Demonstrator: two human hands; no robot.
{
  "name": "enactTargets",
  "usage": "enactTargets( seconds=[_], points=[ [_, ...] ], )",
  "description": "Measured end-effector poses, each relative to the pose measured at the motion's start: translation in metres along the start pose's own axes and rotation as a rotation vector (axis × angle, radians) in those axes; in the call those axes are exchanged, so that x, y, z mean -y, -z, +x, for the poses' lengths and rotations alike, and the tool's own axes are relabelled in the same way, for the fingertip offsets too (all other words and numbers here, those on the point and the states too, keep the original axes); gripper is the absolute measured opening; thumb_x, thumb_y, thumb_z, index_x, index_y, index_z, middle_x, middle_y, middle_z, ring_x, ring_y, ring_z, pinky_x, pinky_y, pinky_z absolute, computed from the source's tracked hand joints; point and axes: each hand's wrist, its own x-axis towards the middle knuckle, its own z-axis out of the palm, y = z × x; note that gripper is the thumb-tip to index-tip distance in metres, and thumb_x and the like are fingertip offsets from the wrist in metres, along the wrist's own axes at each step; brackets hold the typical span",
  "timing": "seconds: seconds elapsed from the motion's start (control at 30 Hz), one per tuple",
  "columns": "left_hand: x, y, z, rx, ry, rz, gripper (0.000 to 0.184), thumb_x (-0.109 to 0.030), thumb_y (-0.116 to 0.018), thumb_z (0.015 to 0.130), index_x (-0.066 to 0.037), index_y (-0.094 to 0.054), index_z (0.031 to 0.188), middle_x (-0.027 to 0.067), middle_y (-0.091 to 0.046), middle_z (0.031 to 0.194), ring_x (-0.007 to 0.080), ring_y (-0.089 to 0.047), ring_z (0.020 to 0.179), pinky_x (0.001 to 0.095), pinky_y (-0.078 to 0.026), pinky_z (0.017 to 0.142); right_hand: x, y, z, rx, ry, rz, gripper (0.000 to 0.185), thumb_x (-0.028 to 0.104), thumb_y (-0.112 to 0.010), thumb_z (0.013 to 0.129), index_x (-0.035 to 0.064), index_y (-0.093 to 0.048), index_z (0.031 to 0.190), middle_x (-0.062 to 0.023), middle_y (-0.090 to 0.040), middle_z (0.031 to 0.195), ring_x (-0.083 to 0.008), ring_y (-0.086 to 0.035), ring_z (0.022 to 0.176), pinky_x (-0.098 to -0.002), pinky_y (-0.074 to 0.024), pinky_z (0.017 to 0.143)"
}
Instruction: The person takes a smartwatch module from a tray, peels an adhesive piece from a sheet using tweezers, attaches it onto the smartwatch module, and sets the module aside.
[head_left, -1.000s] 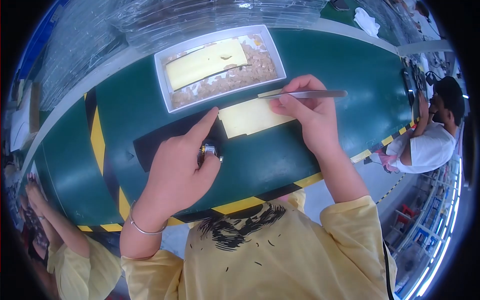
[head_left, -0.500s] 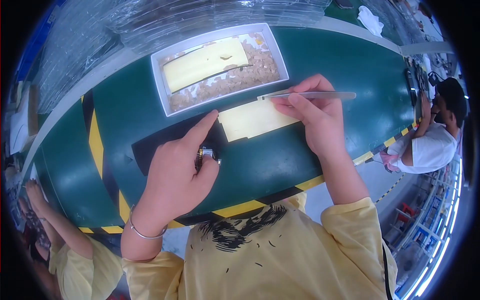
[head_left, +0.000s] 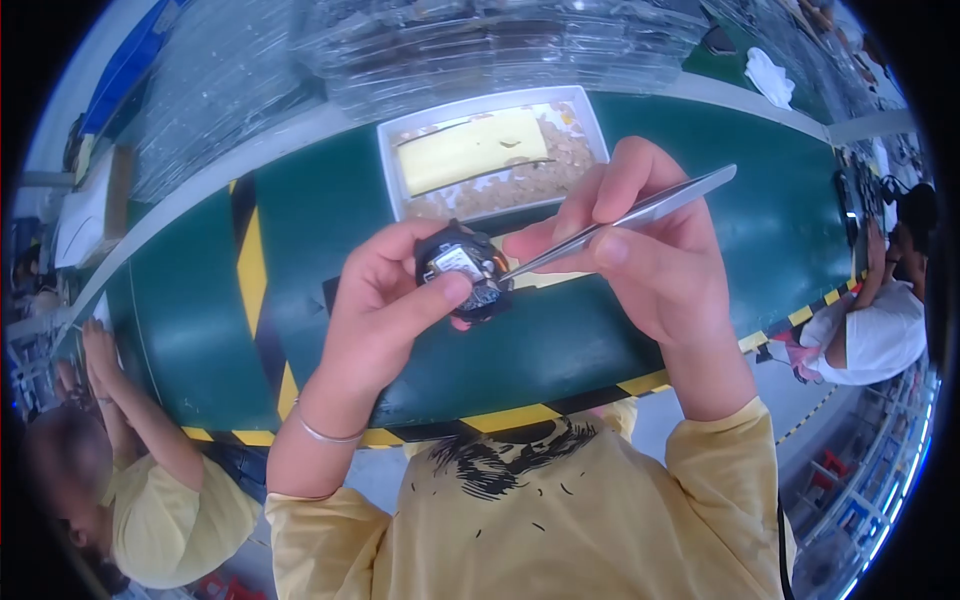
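My left hand [head_left: 385, 300] is closed around a round black device [head_left: 462, 272] with a silver part and small electronic parts showing on its face. Metal tweezers [head_left: 640, 215] are pinched in my right hand [head_left: 655, 250], their tips at the right side of the device. Behind both hands lies a pale yellow sheet [head_left: 552, 279], mostly covered. A white box [head_left: 392, 180] stands just beyond, holding another yellow sheet [head_left: 470, 153] and many small brownish pieces.
Clear plastic packaging [head_left: 400, 50] is piled behind the green table [head_left: 330, 185]. Yellow-black tape [head_left: 515, 417] runs along the near edge. One person [head_left: 160, 500] is at the left, another [head_left: 880, 320] at the right. A white cloth [head_left: 768, 77] lies at the back right.
My left hand has lifted the round device off the dark sheet and turned its face up. The tweezers have moved from the yellow sheet to the device. The view has shifted slightly.
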Motion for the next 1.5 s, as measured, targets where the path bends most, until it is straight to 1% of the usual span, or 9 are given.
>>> enactTargets(
  seconds=[0.1, 0.2, 0.3, 0.43, 0.73, 0.9, 1.07, 1.27, 1.5],
  points=[
    [0.008, 0.003, 0.001, -0.031, 0.032, 0.009, 0.028, -0.006, -0.064, 0.087, 0.003, -0.058, 0.113, 0.0067, -0.067, 0.097, 0.0089, -0.063, 0.081, 0.0186, -0.049, 0.06, -0.01, 0.004, 0.0, -0.081, -0.041, 0.179, 0.012, -0.001, -0.058, 0.087, 0.0018, -0.05, 0.094, -0.0147, -0.063, 0.095, -0.0396, -0.065, 0.099, -0.0451, -0.0576, 0.085],
    [0.009, 0.0, 0.001, -0.061, 0.074, 0.02, 0.03, -0.007, -0.064, 0.088, 0.003, -0.059, 0.115, 0.0066, -0.067, 0.099, 0.0083, -0.062, 0.08, 0.0184, -0.049, 0.059, -0.016, 0.01, -0.009, -0.082, -0.035, 0.229, 0.013, 0.0, -0.058, 0.088, 0.0024, -0.047, 0.096, -0.0148, -0.061, 0.096, -0.0419, -0.064, 0.1, -0.0474, -0.057, 0.086],
    [0.018, -0.002, 0.002, -0.055, 0.016, -0.038, 0.033, -0.007, -0.063, 0.088, 0.003, -0.058, 0.119, 0.0071, -0.067, 0.102, 0.0079, -0.062, 0.081, 0.0193, -0.05, 0.06, -0.022, 0.008, -0.009, -0.102, -0.051, 0.163, 0.014, 0.004, -0.055, 0.09, 0.0034, -0.043, 0.096, -0.0131, -0.054, 0.092, -0.0463, -0.061, 0.103, -0.0495, -0.0561, 0.089],
    [0.02, 0.001, 0.0, -0.033, -0.017, -0.087, 0.033, -0.006, -0.062, 0.089, 0.003, -0.057, 0.121, 0.0077, -0.066, 0.106, 0.0083, -0.063, 0.084, 0.0205, -0.053, 0.063, -0.023, 0.006, -0.008, -0.132, -0.084, 0.165, 0.014, 0.006, -0.054, 0.091, 0.0041, -0.041, 0.096, -0.0119, -0.051, 0.09, -0.0478, -0.059, 0.106, -0.0507, -0.0552, 0.09],
    [0.02, 0.001, -0.002, -0.008, -0.033, -0.118, 0.034, -0.005, -0.062, 0.089, 0.003, -0.057, 0.121, 0.0084, -0.065, 0.111, 0.0101, -0.064, 0.088, 0.0213, -0.054, 0.066, -0.024, 0.01, -0.009, -0.044, -0.042, 0.126, 0.015, 0.006, -0.053, 0.092, 0.0051, -0.039, 0.097, -0.0116, -0.05, 0.09, -0.0476, -0.058, 0.107, -0.051, -0.0547, 0.09],
    [0.015, -0.003, -0.003, -0.05, 0.028, -0.102, 0.033, -0.004, -0.062, 0.089, 0.003, -0.056, 0.12, 0.0098, -0.065, 0.111, 0.0111, -0.063, 0.09, 0.0223, -0.055, 0.068, -0.027, 0.007, -0.01, -0.059, -0.018, 0.204, 0.013, 0.002, -0.054, 0.09, 0.0052, -0.042, 0.097, -0.0115, -0.054, 0.092, -0.0472, -0.061, 0.103, -0.0503, -0.0577, 0.085],
    [0.026, 0.004, -0.001, 0.057, -0.089, -0.196, 0.032, -0.003, -0.062, 0.088, 0.003, -0.056, 0.119, 0.0104, -0.065, 0.111, 0.0128, -0.064, 0.092, 0.0246, -0.054, 0.074, -0.027, 0.008, -0.01, -0.007, -0.019, 0.204, 0.016, 0.004, -0.052, 0.093, 0.0053, -0.037, 0.098, -0.0126, -0.05, 0.092, -0.0475, -0.058, 0.107, -0.0518, -0.0543, 0.091],
    [0.019, -0.004, -0.002, -0.027, -0.012, -0.179, 0.031, -0.002, -0.064, 0.087, 0.002, -0.057, 0.117, 0.0101, -0.065, 0.11, 0.0135, -0.063, 0.095, 0.0262, -0.052, 0.083, -0.029, 0.006, -0.011, -0.006, -0.01, 0.201, 0.016, 0.004, -0.052, 0.093, 0.006, -0.037, 0.098, -0.0135, -0.051, 0.092, -0.0466, -0.059, 0.106, -0.0514, -0.0548, 0.09],
    [0.03, 0.003, 0.0, 0.008, -0.023, -0.206, 0.03, -0.003, -0.065, 0.087, 0.002, -0.058, 0.116, 0.0092, -0.065, 0.109, 0.0131, -0.063, 0.095, 0.0261, -0.052, 0.083, -0.029, 0.005, -0.013, -0.02, -0.006, 0.183, 0.016, 0.004, -0.053, 0.093, 0.0059, -0.038, 0.099, -0.0143, -0.051, 0.092, -0.0459, -0.059, 0.107, -0.051, -0.0549, 0.09]
  ],
)
